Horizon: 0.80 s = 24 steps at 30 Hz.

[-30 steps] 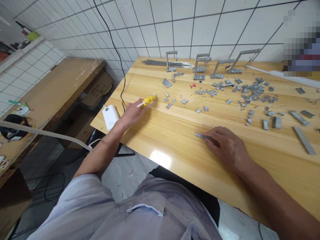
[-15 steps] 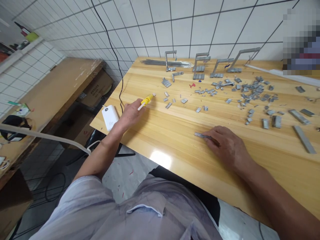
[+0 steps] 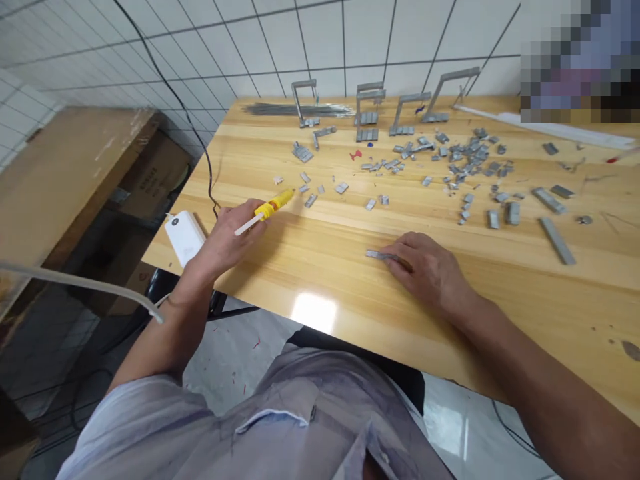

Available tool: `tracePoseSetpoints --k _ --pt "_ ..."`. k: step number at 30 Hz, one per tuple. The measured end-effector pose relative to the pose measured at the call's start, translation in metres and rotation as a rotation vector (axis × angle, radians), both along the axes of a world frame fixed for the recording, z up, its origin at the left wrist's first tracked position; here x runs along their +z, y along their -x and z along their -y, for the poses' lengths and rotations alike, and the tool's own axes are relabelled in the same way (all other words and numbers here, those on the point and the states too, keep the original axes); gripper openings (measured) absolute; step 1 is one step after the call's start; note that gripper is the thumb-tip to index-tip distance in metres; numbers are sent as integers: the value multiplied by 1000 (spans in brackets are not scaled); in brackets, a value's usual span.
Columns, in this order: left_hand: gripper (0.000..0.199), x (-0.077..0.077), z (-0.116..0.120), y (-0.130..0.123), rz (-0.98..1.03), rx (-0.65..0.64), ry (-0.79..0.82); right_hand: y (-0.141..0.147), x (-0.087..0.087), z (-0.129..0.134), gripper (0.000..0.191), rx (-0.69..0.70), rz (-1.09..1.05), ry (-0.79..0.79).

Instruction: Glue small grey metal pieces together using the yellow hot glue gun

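Observation:
My left hand (image 3: 233, 233) is closed round a yellow pen-like tool (image 3: 275, 205) with a white stem, held above the left part of the wooden table. Small grey pieces (image 3: 311, 200) lie just past the tool's tip. My right hand (image 3: 425, 267) pinches a thin grey strip (image 3: 376, 255) near the table's front, its free end pointing left. Many grey pieces (image 3: 470, 157) are scattered behind my right hand.
Several grey angled frames (image 3: 403, 113) stand along the tiled wall beside a bundle of thin rods (image 3: 295, 110). A white power bank (image 3: 185, 237) and a black cable (image 3: 200, 143) are at the left. Longer grey bars (image 3: 557, 241) lie at the right.
The view has shifted, so the table things appear further left. My left hand has drawn the yellow tool back from a small pale piece, which now lies on the table. My right hand still holds the strip.

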<state>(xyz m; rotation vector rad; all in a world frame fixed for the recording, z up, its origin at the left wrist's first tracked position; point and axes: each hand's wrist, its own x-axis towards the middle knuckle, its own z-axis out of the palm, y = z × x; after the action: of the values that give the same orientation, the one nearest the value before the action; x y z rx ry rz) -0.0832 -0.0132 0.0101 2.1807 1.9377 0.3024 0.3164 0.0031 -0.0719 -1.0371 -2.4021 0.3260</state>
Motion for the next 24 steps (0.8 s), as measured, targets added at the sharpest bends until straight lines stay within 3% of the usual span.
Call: tracePoseSetpoints --k 3,5,8,12,18,24 --pt "32 10 10 -14 188 -193 148 0 0 0 24 -10 4 20" --pt "38 13 11 -28 249 -253 247 -1 1 0 24 -3 6 27" --pt "45 14 6 -46 291 -288 390 -1 3 1 25 10 10 26" --pt "52 10 -5 -58 317 -236 603 -1 5 1 24 2 31 31" --pt "46 5 -15 -59 454 -311 666 0 8 2 26 3 56 39" --pt "47 3 -21 -64 434 -315 685 0 7 2 27 5 54 40"
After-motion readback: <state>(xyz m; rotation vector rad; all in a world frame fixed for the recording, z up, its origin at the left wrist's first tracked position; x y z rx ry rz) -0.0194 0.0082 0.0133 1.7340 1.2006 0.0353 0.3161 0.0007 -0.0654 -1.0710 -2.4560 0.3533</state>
